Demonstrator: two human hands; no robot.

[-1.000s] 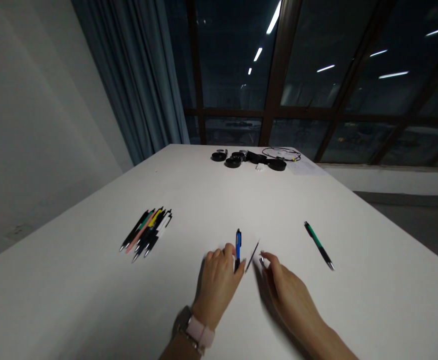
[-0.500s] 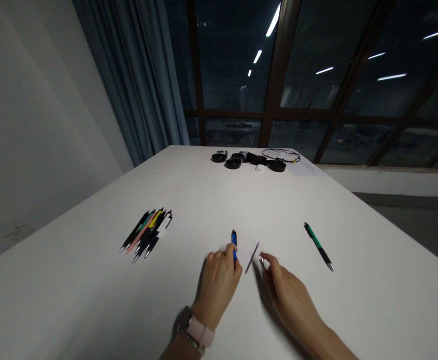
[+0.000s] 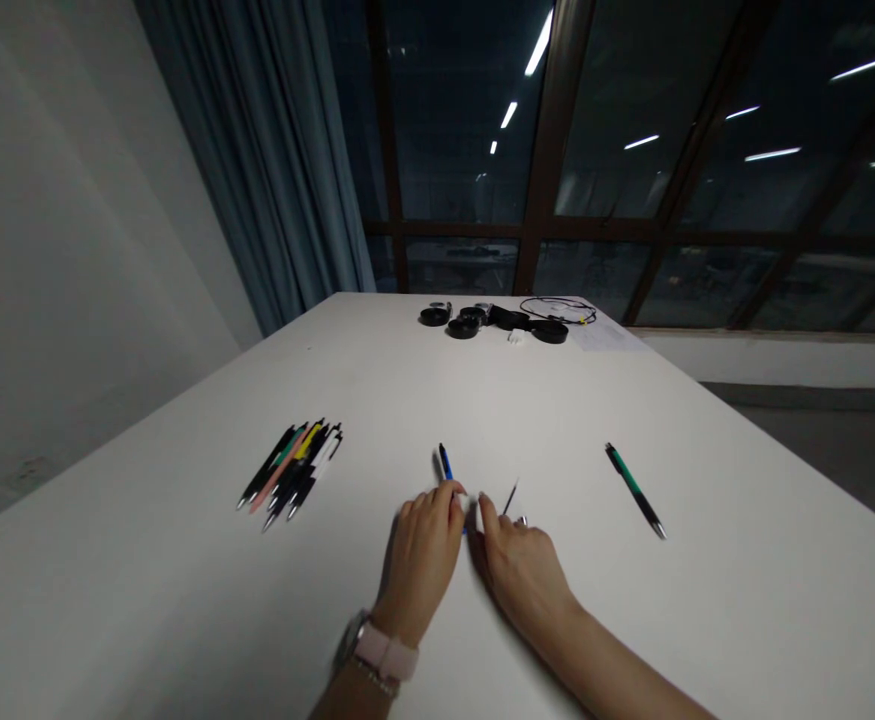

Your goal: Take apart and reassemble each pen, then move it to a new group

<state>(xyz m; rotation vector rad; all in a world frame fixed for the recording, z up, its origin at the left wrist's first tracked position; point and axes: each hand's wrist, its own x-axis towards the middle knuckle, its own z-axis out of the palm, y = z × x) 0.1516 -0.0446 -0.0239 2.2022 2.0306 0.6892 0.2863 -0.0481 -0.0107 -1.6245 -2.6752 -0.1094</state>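
one blue pen (image 3: 446, 462) slants beneath your left hand (image 3: 420, 548) at the lower centre of the frame, its black end poking out above your fingers and a scrap of blue showing below them. your left grip looks drawn in around the barrel, thumb and forefinger close together with little gap left. your right hand (image 3: 525, 568) sits just beside it, forefinger stretched toward the left thumb, a narrow gap between the two; the other fingers curl under, so whether that grip has hold of anything can't be made out.

expect the pen to be light and stiff, probably smooth plastic that could roll or slide on the white bench (image 3: 377, 385), so pinch it around mid-barrel and keep the pressure modest. just beyond your right fingers, lower centre, you have a thin dark refill (image 3: 511, 495), partly hidden by them, and a small metal tip (image 3: 522, 520). the refill is likely slim enough to bend if squeezed hard; take it lightly near its middle. the tip should be hard and quick to skitter away, so pick it up by its sides. right of centre, a green pen (image 3: 636, 492) lies alone; left of centre, the bunched pens (image 3: 293, 475) would probably scatter if nudged.
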